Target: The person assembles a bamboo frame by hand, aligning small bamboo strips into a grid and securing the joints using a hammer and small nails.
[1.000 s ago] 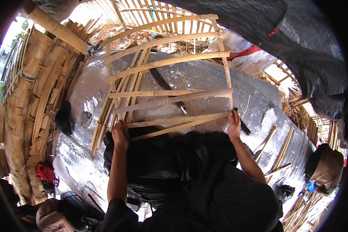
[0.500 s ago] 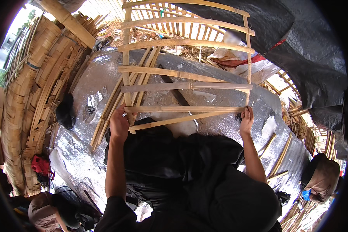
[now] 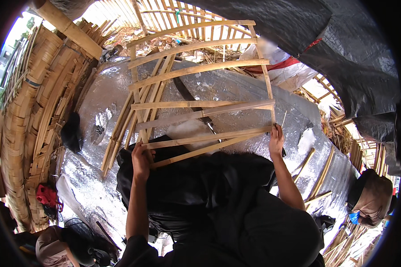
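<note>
A ladder-like bamboo frame (image 3: 198, 70), made of several slats across two thin side strips, is held up in front of me, its near end tilted lower on the left. My left hand (image 3: 141, 161) is closed on its near left corner, around the ends of the lowest slats. The near right corner is pinched in the fingers of my right hand (image 3: 276, 140). Beneath the frame, a dark, long, blade-like tool (image 3: 185, 92) lies on the silvery sheet (image 3: 100, 95). Several loose bamboo strips (image 3: 153, 91) lie under the frame's left side.
Stacked split bamboo (image 3: 42, 107) lines the left. A black tarp (image 3: 343, 49) hangs at the far right. More bamboo strips (image 3: 320, 175) lie to my right, near a brown and black bundle (image 3: 373, 198). A red item (image 3: 47, 194) and part of another person (image 3: 51, 249) are at lower left.
The frame has shifted left and tilted, its near left corner dropping toward me. Both hands have moved slightly left with it, the left one also lower. Both keep their grip.
</note>
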The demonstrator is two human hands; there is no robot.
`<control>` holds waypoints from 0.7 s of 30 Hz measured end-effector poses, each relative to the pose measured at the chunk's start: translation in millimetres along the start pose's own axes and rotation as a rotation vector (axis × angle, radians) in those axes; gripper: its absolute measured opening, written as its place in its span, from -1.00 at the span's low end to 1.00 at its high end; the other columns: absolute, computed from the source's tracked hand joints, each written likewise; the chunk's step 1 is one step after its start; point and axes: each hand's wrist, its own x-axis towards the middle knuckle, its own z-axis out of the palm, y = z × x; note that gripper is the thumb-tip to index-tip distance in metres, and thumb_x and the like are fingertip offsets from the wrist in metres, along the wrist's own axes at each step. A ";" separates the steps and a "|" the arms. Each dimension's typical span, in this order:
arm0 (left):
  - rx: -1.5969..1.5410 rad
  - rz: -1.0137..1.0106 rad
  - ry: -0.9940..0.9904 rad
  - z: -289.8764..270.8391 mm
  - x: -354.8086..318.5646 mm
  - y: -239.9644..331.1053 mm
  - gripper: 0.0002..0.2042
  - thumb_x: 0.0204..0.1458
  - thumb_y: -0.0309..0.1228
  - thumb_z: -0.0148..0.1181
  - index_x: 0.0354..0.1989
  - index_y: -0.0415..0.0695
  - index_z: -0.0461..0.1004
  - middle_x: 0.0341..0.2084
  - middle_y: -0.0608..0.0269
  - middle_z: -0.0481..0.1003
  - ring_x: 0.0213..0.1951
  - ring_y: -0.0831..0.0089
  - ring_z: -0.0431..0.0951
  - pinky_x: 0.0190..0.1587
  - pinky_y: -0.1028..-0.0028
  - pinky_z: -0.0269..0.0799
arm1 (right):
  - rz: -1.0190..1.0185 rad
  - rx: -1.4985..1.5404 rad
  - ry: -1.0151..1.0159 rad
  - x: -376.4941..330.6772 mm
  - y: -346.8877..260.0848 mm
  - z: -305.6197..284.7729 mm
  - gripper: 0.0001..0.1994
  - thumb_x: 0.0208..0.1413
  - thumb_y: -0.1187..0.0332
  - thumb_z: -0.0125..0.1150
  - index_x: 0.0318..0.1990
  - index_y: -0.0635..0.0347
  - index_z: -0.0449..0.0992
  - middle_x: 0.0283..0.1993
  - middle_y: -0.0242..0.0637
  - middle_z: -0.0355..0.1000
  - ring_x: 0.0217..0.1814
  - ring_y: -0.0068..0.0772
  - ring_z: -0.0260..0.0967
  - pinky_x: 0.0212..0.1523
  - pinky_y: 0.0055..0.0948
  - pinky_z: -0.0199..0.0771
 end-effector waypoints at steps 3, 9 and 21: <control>0.123 0.044 0.046 9.0 1.2 1.6 -0.77 0.20 -0.28 0.00 -0.10 -0.12 0.46 -0.51 0.27 0.47 -0.49 0.47 0.47 -0.37 0.46 0.43 | -0.165 -0.137 0.032 -0.7 -3.5 -1.7 -0.66 0.40 0.17 -0.09 -0.04 0.31 0.41 -0.02 0.16 0.41 0.00 0.18 0.43 -0.02 -0.05 0.38; 0.146 0.056 0.140 16.7 -2.5 6.9 -0.76 0.22 -0.26 0.08 -0.17 -0.17 0.53 -0.57 0.31 0.45 -0.53 0.53 0.44 -0.39 0.50 0.38 | 0.220 0.017 0.104 1.3 -73.9 -7.7 -0.42 0.35 -0.16 -0.06 -0.21 0.30 0.47 -0.33 0.17 0.44 -0.25 0.25 0.43 -0.22 -0.01 0.35; 0.729 0.414 0.351 13.1 25.2 8.5 -0.74 0.18 -0.25 0.20 -0.19 -0.23 0.54 -0.36 0.14 0.48 -0.24 0.30 0.44 -0.09 0.34 0.34 | 0.200 -0.228 0.202 3.1 -67.3 5.4 -0.34 0.30 -0.27 -0.10 -0.31 0.27 0.52 -0.41 0.12 0.50 -0.29 0.26 0.49 -0.25 0.02 0.39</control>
